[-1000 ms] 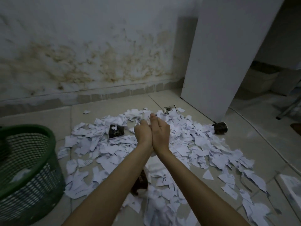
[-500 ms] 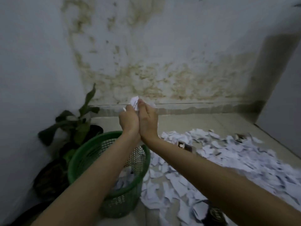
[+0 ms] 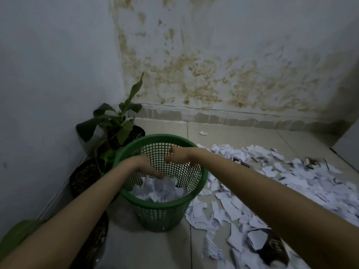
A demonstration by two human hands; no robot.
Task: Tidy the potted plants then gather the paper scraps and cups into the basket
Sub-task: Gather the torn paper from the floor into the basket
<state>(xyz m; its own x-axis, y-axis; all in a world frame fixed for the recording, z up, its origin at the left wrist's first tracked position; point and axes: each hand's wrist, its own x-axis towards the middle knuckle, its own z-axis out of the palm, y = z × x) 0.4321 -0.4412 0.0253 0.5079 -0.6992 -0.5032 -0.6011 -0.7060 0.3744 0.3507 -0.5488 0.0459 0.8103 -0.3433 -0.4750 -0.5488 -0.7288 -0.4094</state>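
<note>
Reaching into the green basket [image 3: 196, 188], left hand [image 3: 149, 167] points fingers straight down, tips touching the paper scraps [image 3: 159, 191] piled inside. Right hand [image 3: 177, 156] hangs over the rim, fingers loosely curled, holding nothing. More scraps [image 3: 281, 171] and a dark cup [image 3: 272, 247] lie on floor to the right. Potted plants [image 3: 116, 123] just left of basket.

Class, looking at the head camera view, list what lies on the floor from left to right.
Potted plants in the corner → green basket holding paper → paper scraps spread over the tiles → dark cup lying among them, lower right.
</note>
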